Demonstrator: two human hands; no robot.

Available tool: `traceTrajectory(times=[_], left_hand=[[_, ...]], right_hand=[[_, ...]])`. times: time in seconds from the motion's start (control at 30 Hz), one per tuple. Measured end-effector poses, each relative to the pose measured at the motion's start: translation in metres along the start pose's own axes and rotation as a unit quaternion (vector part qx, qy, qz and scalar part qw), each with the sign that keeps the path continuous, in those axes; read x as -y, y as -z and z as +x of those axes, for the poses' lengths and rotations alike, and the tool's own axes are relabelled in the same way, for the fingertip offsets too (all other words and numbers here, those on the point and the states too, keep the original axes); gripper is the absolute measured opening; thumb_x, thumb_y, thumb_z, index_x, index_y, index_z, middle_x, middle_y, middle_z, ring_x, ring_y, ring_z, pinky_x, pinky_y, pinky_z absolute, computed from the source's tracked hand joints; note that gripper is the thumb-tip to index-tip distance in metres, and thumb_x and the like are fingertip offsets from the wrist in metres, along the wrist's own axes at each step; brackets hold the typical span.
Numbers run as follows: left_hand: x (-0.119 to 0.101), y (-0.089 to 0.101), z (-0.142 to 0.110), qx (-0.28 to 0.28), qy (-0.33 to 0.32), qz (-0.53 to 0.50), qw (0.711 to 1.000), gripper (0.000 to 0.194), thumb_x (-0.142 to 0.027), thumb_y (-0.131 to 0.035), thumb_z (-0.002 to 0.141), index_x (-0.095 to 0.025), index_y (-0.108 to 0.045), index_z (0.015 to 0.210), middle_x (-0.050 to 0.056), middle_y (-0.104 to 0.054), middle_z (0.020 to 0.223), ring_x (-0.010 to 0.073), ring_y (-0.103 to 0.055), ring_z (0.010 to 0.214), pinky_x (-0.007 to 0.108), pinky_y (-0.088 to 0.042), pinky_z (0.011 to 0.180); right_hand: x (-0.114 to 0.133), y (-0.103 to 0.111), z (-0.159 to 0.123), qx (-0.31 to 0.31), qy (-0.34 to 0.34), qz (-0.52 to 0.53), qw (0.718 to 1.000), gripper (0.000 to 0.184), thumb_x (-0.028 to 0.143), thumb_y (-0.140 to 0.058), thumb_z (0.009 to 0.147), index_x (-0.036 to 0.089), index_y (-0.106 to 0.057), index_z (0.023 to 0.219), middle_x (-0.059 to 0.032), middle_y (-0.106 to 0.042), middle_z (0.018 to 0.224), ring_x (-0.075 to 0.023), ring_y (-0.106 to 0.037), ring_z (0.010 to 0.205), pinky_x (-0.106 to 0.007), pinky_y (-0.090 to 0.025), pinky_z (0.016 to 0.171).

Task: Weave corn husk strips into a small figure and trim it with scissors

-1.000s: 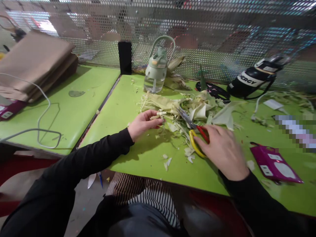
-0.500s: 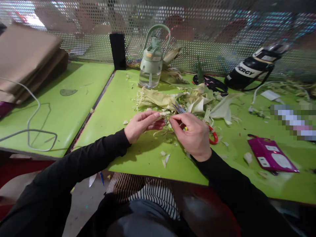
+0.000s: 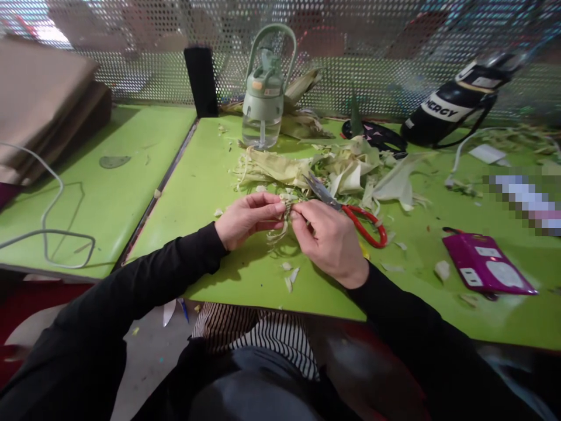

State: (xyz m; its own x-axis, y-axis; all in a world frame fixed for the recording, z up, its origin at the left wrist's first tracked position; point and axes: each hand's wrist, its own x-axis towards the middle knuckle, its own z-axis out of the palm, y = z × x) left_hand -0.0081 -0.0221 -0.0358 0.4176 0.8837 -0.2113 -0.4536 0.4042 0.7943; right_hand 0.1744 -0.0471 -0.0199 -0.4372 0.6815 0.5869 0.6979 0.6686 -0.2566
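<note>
Close together over the green table, both my hands work at a small pale strip of what looks like corn husk, with thin shreds trailing below it. My left hand pinches its left side between thumb and fingers. Thumb and forefinger of my right hand are pressed together at its right side; the tips partly hide what they grip. Just beyond the right hand lie red-handled scissors, blades pointing up and left. A heap of dry husks spreads behind both hands.
A pale green water bottle stands behind the husks, near a perforated metal screen. To the right are a tilted black bottle and a purple pouch. Brown paper bags and a grey cable lie left.
My right hand has moved slightly left and down, leaving more of the scissors showing. The pale strip is now more covered by my fingers. The whole view has shifted a little.
</note>
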Motion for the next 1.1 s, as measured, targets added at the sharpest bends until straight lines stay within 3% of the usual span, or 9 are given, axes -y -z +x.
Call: traceTrajectory(times=[0.17,0.33,0.43,0.57,0.8,0.93,1.1], left_hand=[[-0.008,0.002,-0.001,-0.047,0.042,0.089,0.994,0.016,-0.019,-0.082,0.077,-0.013,-0.067,0.078,-0.005,-0.063,0.072,0.003,-0.056,0.062,0.016,-0.043,0.057],[-0.01,0.005,0.0,-0.035,0.071,0.107,0.991,0.015,-0.019,-0.082,0.077,-0.013,-0.068,0.077,-0.004,-0.062,0.069,0.0031,-0.052,0.058,0.018,-0.042,0.057],[-0.008,0.006,0.002,-0.017,0.079,0.09,0.993,0.017,-0.02,-0.083,0.077,-0.013,-0.068,0.076,-0.004,-0.062,0.069,0.0031,-0.052,0.056,0.019,-0.043,0.057],[-0.006,0.006,0.002,-0.014,0.085,0.087,0.992,0.02,-0.024,-0.083,0.076,-0.014,-0.066,0.077,-0.003,-0.062,0.069,0.0045,-0.055,0.059,0.02,-0.045,0.058],[-0.007,0.002,0.0,-0.001,-0.018,0.134,0.991,0.017,-0.017,-0.08,0.075,-0.014,-0.066,0.086,-0.003,-0.065,0.077,0.0061,-0.06,0.07,0.022,-0.049,0.069],[-0.004,0.001,0.002,0.027,-0.071,0.154,0.985,0.023,-0.02,-0.082,0.073,-0.012,-0.066,0.088,-0.001,-0.066,0.077,0.0064,-0.06,0.068,0.022,-0.049,0.067],[-0.001,0.001,0.004,0.014,-0.15,0.179,0.972,0.031,-0.031,-0.082,0.074,-0.014,-0.068,0.095,0.0,-0.068,0.084,0.008,-0.061,0.071,0.022,-0.049,0.066]], right_hand=[[-0.002,0.007,0.006,0.076,-0.117,0.142,0.98,0.022,0.025,-0.055,0.095,0.016,-0.066,0.078,-0.0018,-0.067,0.072,-0.0122,-0.055,0.06,-0.026,-0.039,0.056],[-0.005,0.01,0.009,0.143,-0.211,0.239,0.937,0.037,0.044,-0.058,0.094,0.018,-0.063,0.069,0.0025,-0.056,0.058,-0.0107,-0.05,0.05,-0.026,-0.038,0.05],[-0.005,0.009,0.008,0.157,-0.243,0.287,0.913,0.041,0.053,-0.061,0.091,0.019,-0.063,0.069,0.0013,-0.061,0.063,-0.0103,-0.053,0.046,-0.025,-0.04,0.046],[-0.005,0.008,0.007,0.156,-0.247,0.286,0.913,0.042,0.054,-0.06,0.091,0.019,-0.061,0.068,0.0021,-0.058,0.061,-0.0101,-0.052,0.046,-0.025,-0.04,0.046],[-0.011,0.004,0.007,0.074,-0.245,0.297,0.92,0.031,0.05,-0.069,0.088,0.019,-0.069,0.095,-0.0018,-0.069,0.084,-0.0134,-0.06,0.07,-0.027,-0.049,0.061],[-0.013,0.0,0.005,0.047,-0.25,0.312,0.915,0.031,0.049,-0.07,0.087,0.019,-0.07,0.095,-0.0014,-0.068,0.082,-0.013,-0.059,0.069,-0.026,-0.048,0.058],[-0.011,-0.002,0.003,0.011,-0.24,0.321,0.916,0.025,0.043,-0.073,0.086,0.021,-0.07,0.099,-0.0012,-0.071,0.086,-0.014,-0.064,0.073,-0.027,-0.053,0.063]])
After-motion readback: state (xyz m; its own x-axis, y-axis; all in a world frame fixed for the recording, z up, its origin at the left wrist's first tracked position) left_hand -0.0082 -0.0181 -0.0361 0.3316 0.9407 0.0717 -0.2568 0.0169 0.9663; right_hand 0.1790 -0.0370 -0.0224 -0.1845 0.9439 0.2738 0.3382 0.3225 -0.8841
